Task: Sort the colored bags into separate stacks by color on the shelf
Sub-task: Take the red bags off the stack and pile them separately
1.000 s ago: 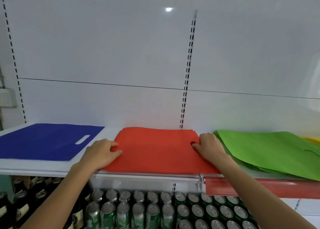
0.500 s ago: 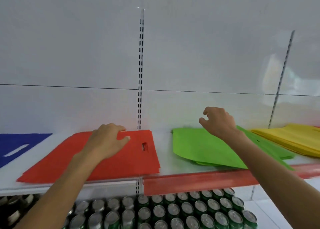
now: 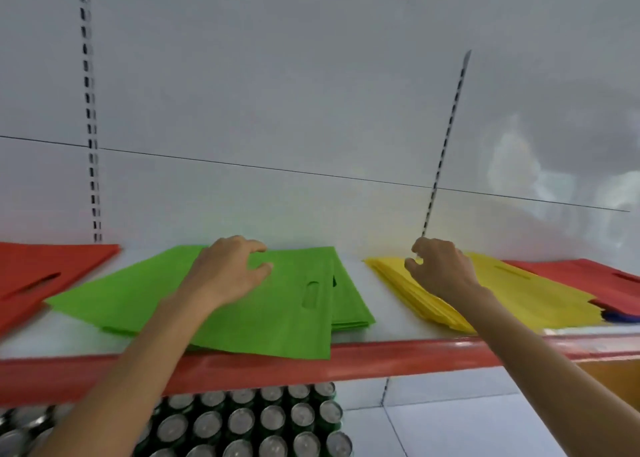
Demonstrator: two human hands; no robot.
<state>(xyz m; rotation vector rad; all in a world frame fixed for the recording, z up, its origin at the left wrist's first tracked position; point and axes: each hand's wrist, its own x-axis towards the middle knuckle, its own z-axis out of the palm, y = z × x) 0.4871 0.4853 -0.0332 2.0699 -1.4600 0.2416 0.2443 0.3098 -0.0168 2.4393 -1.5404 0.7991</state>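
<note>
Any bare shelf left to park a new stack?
Two patches: white strip between green stack and yellow stack; front corner between left red bags and green stack. Right end crowded: right red bags overlap yellow stack.

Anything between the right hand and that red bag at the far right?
Nothing visible. The right hand is over the yellow stack; the red bag lies further right, overlapping that stack's far end, with its top uncovered.

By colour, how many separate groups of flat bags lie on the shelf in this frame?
Flat red fabric bags: 2 groups, left and right
Flat green fabric bags: 1 group
Flat yellow fabric bags: 1 group
Flat blue fabric bags: 1 sliver under the right red group
Total: 5
</note>
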